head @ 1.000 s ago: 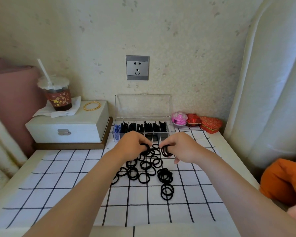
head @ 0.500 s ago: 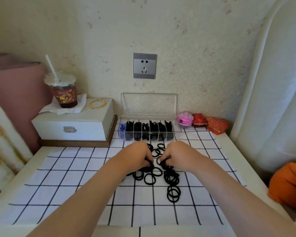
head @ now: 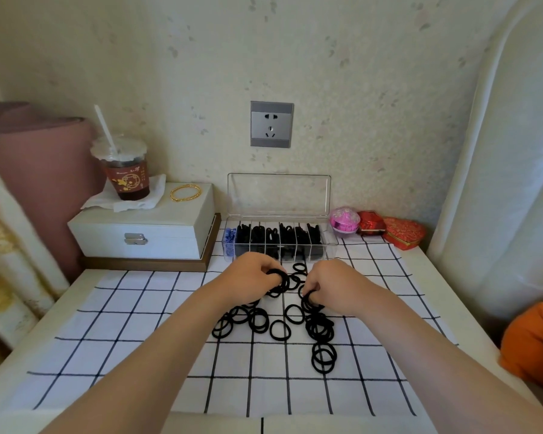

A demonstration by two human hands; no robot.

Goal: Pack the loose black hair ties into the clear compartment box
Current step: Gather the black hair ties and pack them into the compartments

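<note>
Several loose black hair ties (head: pixel 279 329) lie scattered on a white cloth with a black grid (head: pixel 138 339). Behind them stands the clear compartment box (head: pixel 279 242), its lid upright, most compartments filled with black ties and the leftmost with blue ones. My left hand (head: pixel 248 281) grips a bunch of black ties at the pile's far edge. My right hand (head: pixel 333 285) pinches a few ties just right of it. Both hands sit close in front of the box.
A white jewelry box (head: pixel 145 230) at the back left carries a lidded drink cup (head: pixel 124 170) on a napkin and a gold bangle (head: pixel 185 193). Pink and red trinket boxes (head: pixel 370 223) stand right of the clear box. An orange cushion (head: pixel 533 346) lies off the table's right edge.
Both hands have stayed over the pile, gathering ties into their fingers. The view has shifted, so the table sits lower and more to the right in frame.
</note>
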